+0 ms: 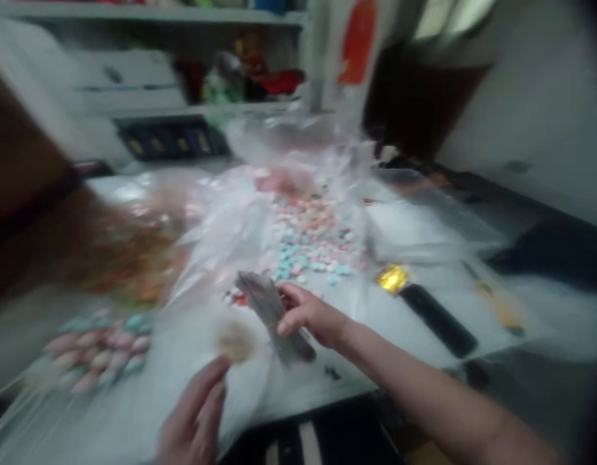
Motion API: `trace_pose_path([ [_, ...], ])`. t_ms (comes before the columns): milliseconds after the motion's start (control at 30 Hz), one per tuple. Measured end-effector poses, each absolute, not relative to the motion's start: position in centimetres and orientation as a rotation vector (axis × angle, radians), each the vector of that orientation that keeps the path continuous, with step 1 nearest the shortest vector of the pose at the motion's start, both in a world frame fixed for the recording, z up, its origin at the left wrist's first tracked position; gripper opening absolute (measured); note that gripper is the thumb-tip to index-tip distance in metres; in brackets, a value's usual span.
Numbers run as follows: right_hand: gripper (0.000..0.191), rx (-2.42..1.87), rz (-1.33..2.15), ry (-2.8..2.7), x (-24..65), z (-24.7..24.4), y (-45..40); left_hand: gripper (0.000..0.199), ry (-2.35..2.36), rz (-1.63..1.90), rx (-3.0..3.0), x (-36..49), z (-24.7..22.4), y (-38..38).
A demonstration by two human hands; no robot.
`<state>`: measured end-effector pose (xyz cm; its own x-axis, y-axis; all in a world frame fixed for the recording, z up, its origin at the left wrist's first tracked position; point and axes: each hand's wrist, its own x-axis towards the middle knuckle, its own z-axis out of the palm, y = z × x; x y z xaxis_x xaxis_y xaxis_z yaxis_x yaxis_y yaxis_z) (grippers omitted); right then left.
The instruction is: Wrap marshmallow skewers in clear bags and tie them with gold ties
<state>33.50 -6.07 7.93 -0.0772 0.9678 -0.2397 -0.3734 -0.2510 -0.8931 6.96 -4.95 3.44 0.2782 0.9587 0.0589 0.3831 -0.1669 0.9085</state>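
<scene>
Pastel sweets [308, 239] and a grey bundle [273, 316] in hand

Far left, a cluster of pink and teal sweets [97, 349] lies near thin pale sticks [17, 413] that run toward the lower corner; blur hides whether the two are joined. Behind them sits a blurred orange-brown heap [133, 258], seemingly under clear plastic.

The left hand [196, 413] rises from the bottom edge with its fingers half curled and a round tan disc [235, 342] at the fingertips. Blur leaves it unclear whether that grip has hold of the disc. Just to its right, the right hand [308, 313] has a closed grip around the middle of the grey bundle, which tilts across the palm with its ends showing on both sides. Holding it at the middle should keep the strips together, while a slack grip could let them fan out.

Beyond the bundle, the pastel sweets lie loose on a clear plastic sheet [215, 258], pink and pale blue mixed, with no wall around them, so a knock could scatter them. A clear plastic bag [298, 132] bunches behind them. Further right on the white tabletop [356, 368] are a scrap of gold foil [392, 278], a black bar [438, 320] and a yellow-handled tool [496, 300].
</scene>
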Motion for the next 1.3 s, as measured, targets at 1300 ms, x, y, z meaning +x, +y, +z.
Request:
trace_pose_path([
  [1300, 0.018, -1.250, 1.096, -1.135, 17.9, -0.5, -7.3, 0.021, 0.993, 0.914, -0.152, 4.6, 1.9, -5.6],
])
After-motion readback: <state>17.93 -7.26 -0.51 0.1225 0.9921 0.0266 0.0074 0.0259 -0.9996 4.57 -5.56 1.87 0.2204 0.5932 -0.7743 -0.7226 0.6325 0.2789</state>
